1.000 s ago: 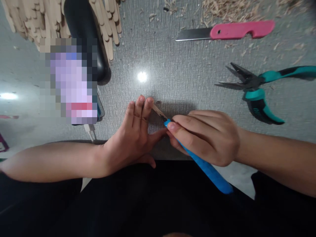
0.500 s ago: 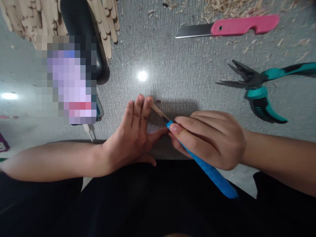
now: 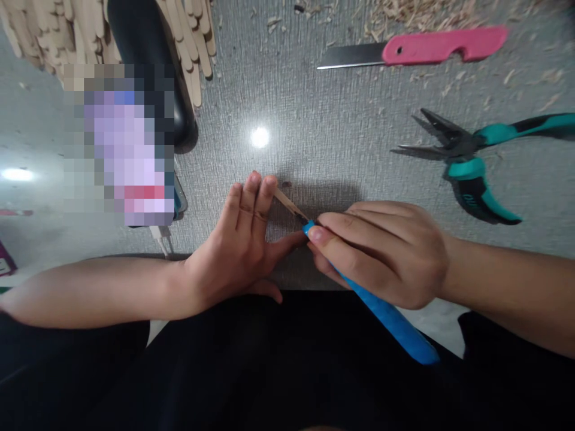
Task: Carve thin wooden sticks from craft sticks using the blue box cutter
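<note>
My right hand [image 3: 381, 251] grips a slim blue-handled carving tool [image 3: 381, 314] like a pen, its small dark tip resting on a narrow wooden craft stick [image 3: 287, 202]. The exact shape of the tip is too small to make out. My left hand [image 3: 245, 239] presses the stick to the tabletop, fingers extended and close together, the index fingertip over the stick's far end. Its thumb reaches across to my right fingertips. Part of the stick is hidden by my hands and the tool.
A pink-handled knife [image 3: 444, 46] lies at the back with its blade out, near wood shavings [image 3: 422, 18]. Open teal-handled pliers [image 3: 467, 146] rest on the right. Craft sticks [image 3: 193, 48], a black case [image 3: 153, 66] and a blurred-out item [image 3: 128, 149] with a white cable sit on the left.
The tool's handle end has shifted slightly down and right. Both hands and the craft stick stay almost where they were.
</note>
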A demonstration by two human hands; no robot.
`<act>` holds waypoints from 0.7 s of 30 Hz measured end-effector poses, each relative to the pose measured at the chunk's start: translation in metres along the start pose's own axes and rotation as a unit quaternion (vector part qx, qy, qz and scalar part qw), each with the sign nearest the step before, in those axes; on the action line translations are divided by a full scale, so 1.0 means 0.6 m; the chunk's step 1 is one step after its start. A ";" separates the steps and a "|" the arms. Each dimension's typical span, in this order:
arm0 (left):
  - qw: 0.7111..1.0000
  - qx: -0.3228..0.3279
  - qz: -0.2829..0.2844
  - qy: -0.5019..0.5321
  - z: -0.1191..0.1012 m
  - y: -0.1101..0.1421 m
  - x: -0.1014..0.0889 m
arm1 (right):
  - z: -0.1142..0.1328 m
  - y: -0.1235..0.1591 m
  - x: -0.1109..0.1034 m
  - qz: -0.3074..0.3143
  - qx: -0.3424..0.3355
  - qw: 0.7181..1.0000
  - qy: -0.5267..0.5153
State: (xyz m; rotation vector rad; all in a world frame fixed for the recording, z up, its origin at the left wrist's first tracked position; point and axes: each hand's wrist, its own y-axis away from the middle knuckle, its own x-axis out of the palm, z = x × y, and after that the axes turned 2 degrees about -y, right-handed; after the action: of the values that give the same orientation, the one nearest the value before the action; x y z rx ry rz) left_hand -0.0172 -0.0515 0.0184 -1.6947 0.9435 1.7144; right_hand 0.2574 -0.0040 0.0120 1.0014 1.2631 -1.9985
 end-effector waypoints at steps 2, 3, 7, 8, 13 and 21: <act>1.000 0.003 -0.001 -0.004 0.001 0.001 0.001 | -0.002 -0.002 0.002 -0.002 0.001 1.000 0.000; 1.000 0.004 0.000 -0.006 0.001 0.001 0.001 | -0.002 -0.001 0.004 -0.006 0.001 1.000 0.000; 1.000 0.006 -0.001 -0.016 0.006 0.001 0.002 | -0.004 0.007 0.016 -0.027 0.009 0.999 0.017; 1.000 0.005 0.001 -0.017 0.008 0.000 0.002 | -0.006 0.009 0.018 -0.031 0.011 0.999 0.024; 1.000 0.025 0.005 -0.011 0.018 0.004 0.003 | -0.027 0.005 0.004 -0.016 0.003 1.000 0.007; 0.987 0.047 -0.138 -0.060 0.029 0.014 0.003 | -0.044 0.013 -0.007 0.040 0.066 0.990 -0.118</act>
State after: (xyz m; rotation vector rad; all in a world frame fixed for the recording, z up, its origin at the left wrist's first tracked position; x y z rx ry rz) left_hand -0.0346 -0.0429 0.0165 -1.5597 0.6876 1.5445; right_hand 0.2737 0.0173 0.0042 0.8312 0.9612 -2.0893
